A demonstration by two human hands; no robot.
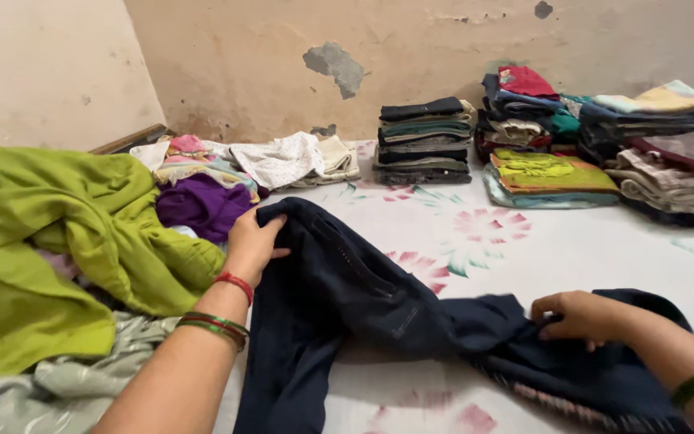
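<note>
Clearly both hands are working 1 garment: a pair of dark navy trousers spread across the white floral bedsheet, lying from the near-left part of the bed toward its near-right edge. The left hand curls its fingers over the far end of the trousers, pinching the fabric at what looks like the waistband, seemingly to keep that end anchored. The right hand is closed on the bunched cloth at the other end, fingers tucked into the folds, so the length between the 2 grips is drawn out fairly straight.

Just left of the left hand a loose heap holds a lime-green garment, a purple cloth and a pale grey-green piece. Along the far edge against the peeling wall stand at least 3 stacks of folded clothes, well apart from the loose heap, which keeps the folded and unfolded items separate.
</note>
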